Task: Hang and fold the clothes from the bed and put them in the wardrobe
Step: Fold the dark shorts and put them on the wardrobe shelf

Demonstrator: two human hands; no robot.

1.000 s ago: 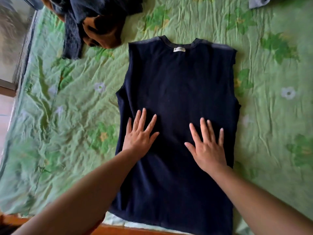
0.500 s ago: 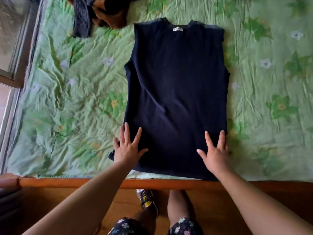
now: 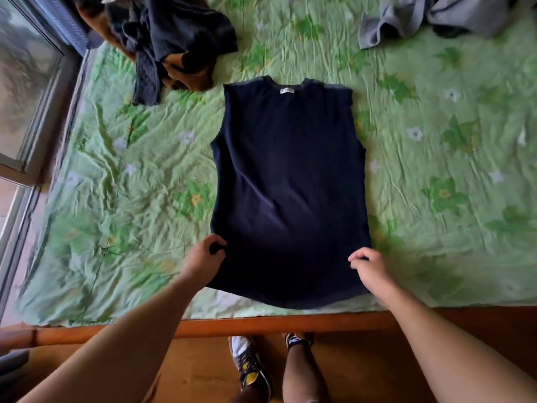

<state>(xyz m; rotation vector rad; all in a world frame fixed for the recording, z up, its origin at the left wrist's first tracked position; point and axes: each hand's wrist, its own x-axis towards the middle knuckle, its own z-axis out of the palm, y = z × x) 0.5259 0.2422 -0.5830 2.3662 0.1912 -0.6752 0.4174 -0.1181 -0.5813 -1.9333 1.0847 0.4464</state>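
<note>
1. Across the bed (image 3: pixel 116 199), on its green flowered sheet, a navy sleeveless top (image 3: pixel 290 184) lies flat, with its hem at the near edge.
2. Past the top's collar to the left sits a dark and brown clothes pile (image 3: pixel 180 45); to the right, a grey garment (image 3: pixel 436 18).
3. Left hand (image 3: pixel 203 258) pinches the top's left side near the hem.
4. Right hand (image 3: pixel 369 269) pinches its right side likewise.

On the bed (image 3: pixel 122 205) lay one navy top (image 3: pixel 290 184), one dark clothes heap (image 3: pixel 174 45) and one grey garment (image 3: pixel 406 18).
</note>
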